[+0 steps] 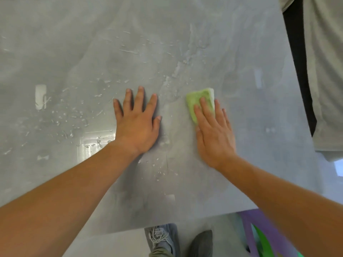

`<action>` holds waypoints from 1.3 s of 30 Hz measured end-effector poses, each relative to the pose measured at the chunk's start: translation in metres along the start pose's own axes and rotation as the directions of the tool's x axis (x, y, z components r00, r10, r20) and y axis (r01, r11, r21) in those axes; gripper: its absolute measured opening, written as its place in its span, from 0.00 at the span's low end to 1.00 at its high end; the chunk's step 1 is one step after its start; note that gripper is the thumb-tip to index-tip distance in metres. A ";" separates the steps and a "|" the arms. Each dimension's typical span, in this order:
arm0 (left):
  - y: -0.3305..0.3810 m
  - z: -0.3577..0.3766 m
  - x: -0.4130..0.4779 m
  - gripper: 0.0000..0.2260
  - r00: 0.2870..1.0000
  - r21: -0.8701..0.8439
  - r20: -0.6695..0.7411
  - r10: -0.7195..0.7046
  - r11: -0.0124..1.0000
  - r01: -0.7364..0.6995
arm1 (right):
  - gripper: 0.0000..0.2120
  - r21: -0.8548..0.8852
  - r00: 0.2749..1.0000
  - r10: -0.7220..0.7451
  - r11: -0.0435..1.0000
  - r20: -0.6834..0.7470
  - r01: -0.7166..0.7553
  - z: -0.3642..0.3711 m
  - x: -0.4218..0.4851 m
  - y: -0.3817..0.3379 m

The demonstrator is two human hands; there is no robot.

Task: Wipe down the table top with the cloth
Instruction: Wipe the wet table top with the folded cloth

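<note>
The grey table top (pixel 74 52) fills most of the view, with water droplets and wet streaks across its left and middle. A folded light-green cloth (pixel 196 99) lies flat on it right of centre. My right hand (pixel 213 130) presses down on the cloth's near half, fingers flat and covering part of it. My left hand (pixel 137 121) rests palm down on the bare surface just left of the cloth, fingers spread, holding nothing.
Another person in a grey shirt (pixel 324 71) stands at the table's right edge. The near table edge runs above my shoes (pixel 161 238). A purple stool or frame (pixel 250 230) sits on the floor at lower right.
</note>
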State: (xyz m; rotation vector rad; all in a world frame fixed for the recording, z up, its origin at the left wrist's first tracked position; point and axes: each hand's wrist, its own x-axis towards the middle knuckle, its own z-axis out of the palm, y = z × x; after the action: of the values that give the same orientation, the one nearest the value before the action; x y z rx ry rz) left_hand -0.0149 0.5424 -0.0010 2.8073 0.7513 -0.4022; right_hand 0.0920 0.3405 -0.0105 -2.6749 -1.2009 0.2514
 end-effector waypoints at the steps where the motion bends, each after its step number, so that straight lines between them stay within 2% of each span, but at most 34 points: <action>1: 0.001 -0.001 0.001 0.26 1.000 -0.018 -0.015 -0.007 1.000 0.006 | 0.27 -0.010 0.991 -0.125 0.992 0.040 0.125 0.002 -0.019 -0.008; 3: 0.002 -0.003 0.004 0.25 0.999 -0.056 -0.048 -0.016 0.998 0.013 | 0.27 -0.026 0.921 -0.366 0.928 0.133 0.373 0.001 -0.032 0.000; 4: 0.002 -0.006 0.007 0.25 0.998 -0.068 -0.067 -0.010 0.998 0.005 | 0.28 -0.026 0.892 -0.423 0.901 0.156 0.432 -0.002 -0.021 0.012; 5: 0.002 -0.008 0.010 0.25 0.997 -0.077 -0.081 0.006 0.997 -0.012 | 0.28 -0.035 0.895 -0.417 0.903 0.159 0.428 -0.005 -0.006 0.023; 6: 0.002 -0.011 0.015 0.25 0.996 -0.080 -0.091 0.027 0.996 -0.035 | 0.28 -0.047 0.924 -0.357 0.929 0.136 0.366 -0.008 0.011 0.032; 8: 0.003 -0.016 0.031 0.27 0.994 -0.068 -0.094 0.060 0.995 -0.066 | 0.27 -0.032 0.992 -0.115 0.993 0.043 0.117 -0.014 0.050 0.041; 10: 0.004 -0.020 0.050 0.28 0.995 -0.049 -0.079 0.055 0.997 -0.059 | 0.27 0.016 0.992 0.124 0.992 -0.016 -0.124 -0.016 0.076 0.035; 12: 0.004 -0.021 0.066 0.29 0.999 -0.044 -0.031 0.031 0.999 -0.032 | 0.27 0.020 0.977 0.208 0.978 -0.035 -0.207 -0.010 0.073 0.019; 13: 0.004 -0.019 0.070 0.29 1.000 -0.038 -0.010 0.019 0.999 -0.019 | 0.27 0.007 0.986 0.163 0.987 -0.029 -0.163 -0.007 0.062 0.013; 15: 0.004 -0.015 0.074 0.30 1.000 -0.021 0.002 0.009 1.000 -0.009 | 0.28 -0.041 0.998 -0.054 0.998 0.023 0.055 -0.004 0.033 0.010; 17: 0.003 -0.014 0.073 0.30 1.000 -0.025 -0.002 0.003 1.000 -0.003 | 0.27 -0.055 0.941 -0.314 0.945 0.123 0.322 -0.011 0.027 0.032; 18: 0.003 -0.014 0.073 0.29 1.000 -0.028 -0.007 0.000 1.000 0.000 | 0.26 -0.054 0.905 -0.396 0.911 0.153 0.408 -0.017 0.041 0.050; 19: 0.004 -0.014 0.073 0.29 1.000 -0.025 -0.010 -0.001 1.000 0.001 | 0.26 -0.058 0.894 -0.416 0.901 0.165 0.430 -0.022 0.060 0.066; 20: 0.004 -0.014 0.073 0.29 1.000 -0.020 -0.009 -0.001 1.000 0.000 | 0.26 -0.067 0.915 -0.378 0.918 0.145 0.390 -0.025 0.083 0.080; 22: 0.006 -0.016 0.073 0.28 1.000 -0.031 -0.015 -0.005 1.000 0.004 | 0.26 -0.040 0.985 -0.158 0.986 0.062 0.161 -0.033 0.131 0.095; 24: 0.008 -0.021 0.075 0.26 0.998 -0.074 -0.058 -0.015 0.997 0.010 | 0.28 -0.008 0.998 0.064 0.998 0.004 -0.064 -0.033 0.160 0.085; 25: 0.008 -0.025 0.077 0.24 0.997 -0.095 -0.077 -0.021 0.995 0.014 | 0.28 -0.010 0.993 0.116 0.993 -0.009 -0.116 -0.031 0.162 0.074; 26: 0.007 -0.028 0.079 0.24 0.996 -0.114 -0.088 -0.029 0.993 0.018 | 0.29 -0.018 0.994 0.108 0.994 -0.005 -0.108 -0.028 0.155 0.065; 28: 0.006 -0.034 0.090 0.24 0.994 -0.137 -0.105 -0.045 0.990 0.030 | 0.29 -0.046 0.993 -0.108 0.993 0.051 0.111 -0.021 0.125 0.052; 30: 0.004 -0.040 0.106 0.26 0.991 -0.152 -0.118 -0.057 0.988 0.038 | 0.28 -0.063 0.912 -0.380 0.917 0.154 0.393 -0.021 0.100 0.056; 32: 0.004 -0.048 0.126 0.26 0.989 -0.152 -0.123 -0.081 0.986 0.061 | 0.29 -0.065 0.850 -0.493 0.857 0.185 0.511 -0.026 0.118 0.079; 34: 0.003 -0.057 0.144 0.26 0.988 -0.120 -0.107 -0.108 0.988 0.095 | 0.29 -0.070 0.915 -0.376 0.919 0.143 0.389 -0.031 0.156 0.096; 36: 0.001 -0.064 0.160 0.28 0.989 -0.086 -0.084 -0.125 0.989 0.118 | 0.29 -0.007 0.990 -0.123 0.992 0.069 0.123 -0.040 0.195 0.105; 37: 0.000 -0.066 0.167 0.28 0.988 -0.076 -0.074 -0.134 0.989 0.128 | 0.29 0.022 0.999 -0.007 1.000 0.046 0.006 -0.042 0.207 0.102; 39: -0.003 -0.068 0.177 0.27 0.988 -0.066 -0.049 -0.148 0.987 0.145 | 0.29 0.027 0.994 0.113 0.993 0.013 -0.113 -0.039 0.209 0.083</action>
State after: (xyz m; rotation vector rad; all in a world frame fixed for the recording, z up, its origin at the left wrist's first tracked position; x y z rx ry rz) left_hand 0.1452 0.6438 0.0077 2.7241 0.9686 -0.3221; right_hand 0.2980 0.4387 -0.0085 -2.7246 -1.0426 0.2985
